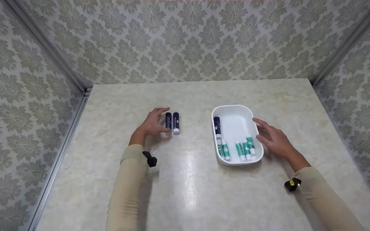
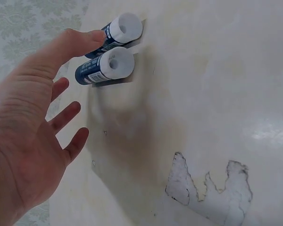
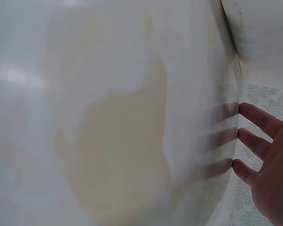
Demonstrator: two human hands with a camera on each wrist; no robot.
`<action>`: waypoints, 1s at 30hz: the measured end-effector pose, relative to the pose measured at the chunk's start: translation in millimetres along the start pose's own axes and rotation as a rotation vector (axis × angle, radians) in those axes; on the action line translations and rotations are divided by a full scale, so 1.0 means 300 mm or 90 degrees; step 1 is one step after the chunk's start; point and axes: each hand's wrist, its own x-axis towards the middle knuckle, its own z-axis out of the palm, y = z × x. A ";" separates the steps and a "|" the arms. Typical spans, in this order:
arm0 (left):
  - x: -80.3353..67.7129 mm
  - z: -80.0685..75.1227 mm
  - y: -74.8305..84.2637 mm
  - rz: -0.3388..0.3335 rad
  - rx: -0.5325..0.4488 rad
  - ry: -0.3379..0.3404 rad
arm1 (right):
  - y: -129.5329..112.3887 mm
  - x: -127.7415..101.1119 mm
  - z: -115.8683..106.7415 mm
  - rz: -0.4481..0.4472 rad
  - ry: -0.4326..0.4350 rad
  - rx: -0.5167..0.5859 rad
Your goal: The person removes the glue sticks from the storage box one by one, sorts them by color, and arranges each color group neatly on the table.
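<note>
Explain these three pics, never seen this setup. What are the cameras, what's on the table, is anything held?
No machine here: a person works with bare hands, wearing one camera on the head and one on each wrist. The wide picture is the head view. In it the left hand reaches to two dark blue tubes lying side by side on the marble-look table; the left wrist view shows its thumb touching one tube, fingers spread. The right hand rests open against the outside of a white tray, which holds one dark tube and several green-and-white tubes. The right wrist view shows three fingertips against the tray wall. Nothing is gripped.
</note>
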 end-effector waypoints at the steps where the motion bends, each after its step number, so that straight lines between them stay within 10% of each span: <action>1: -0.002 0.000 0.006 0.000 0.000 0.000 | 0.000 0.000 0.000 0.001 0.000 0.000; 12: 0.001 0.014 0.050 0.035 0.022 0.019 | -0.003 -0.004 0.000 0.010 -0.005 -0.004; 30: 0.042 0.132 0.264 0.075 0.064 0.057 | -0.009 -0.001 0.005 0.001 0.007 -0.004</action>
